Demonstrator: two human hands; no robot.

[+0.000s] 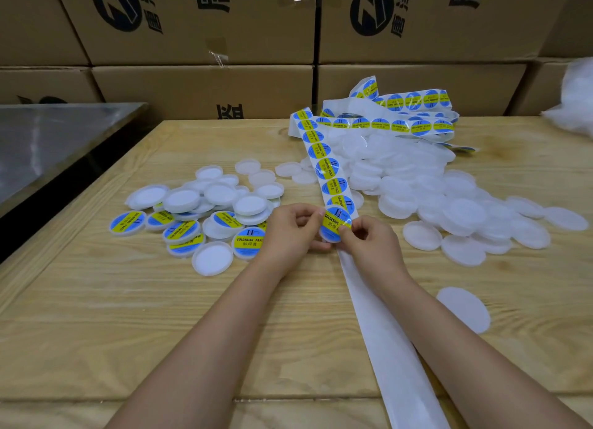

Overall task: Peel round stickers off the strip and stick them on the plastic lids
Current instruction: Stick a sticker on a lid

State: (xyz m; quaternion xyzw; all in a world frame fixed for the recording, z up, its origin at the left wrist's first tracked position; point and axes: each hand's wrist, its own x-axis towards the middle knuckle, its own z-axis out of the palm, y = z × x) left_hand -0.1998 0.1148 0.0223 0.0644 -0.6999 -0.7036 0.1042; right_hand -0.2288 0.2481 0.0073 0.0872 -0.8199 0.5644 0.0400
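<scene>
The sticker — judged thin, limp, tacky — is pinched at its edge by left grip and right grip.

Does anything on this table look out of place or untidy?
One plain lid lies alone beside the right forearm, away from the rest. The sticker strip is bunched in loose folds at the far end. Nothing looks damaged.
</scene>
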